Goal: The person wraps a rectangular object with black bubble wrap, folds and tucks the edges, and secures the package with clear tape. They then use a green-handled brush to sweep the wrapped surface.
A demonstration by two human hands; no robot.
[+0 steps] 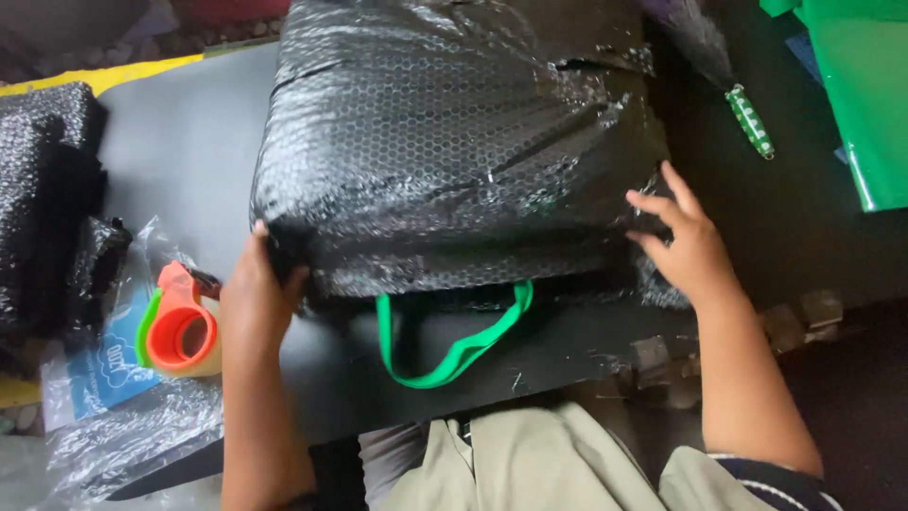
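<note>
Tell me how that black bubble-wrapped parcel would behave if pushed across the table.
The bubble-wrapped parcel is glossy, so probably slick under the fingers. It looks bulky and cushioned, likely yielding when squeezed. The green handle loop hangs limp and may drag or snag.

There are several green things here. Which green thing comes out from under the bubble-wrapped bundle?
The green loop handle, hanging from the bundle's near edge between both hands. The green-and-white patterned pen-like stick and the glossy green sheet lie apart, far right.
</note>
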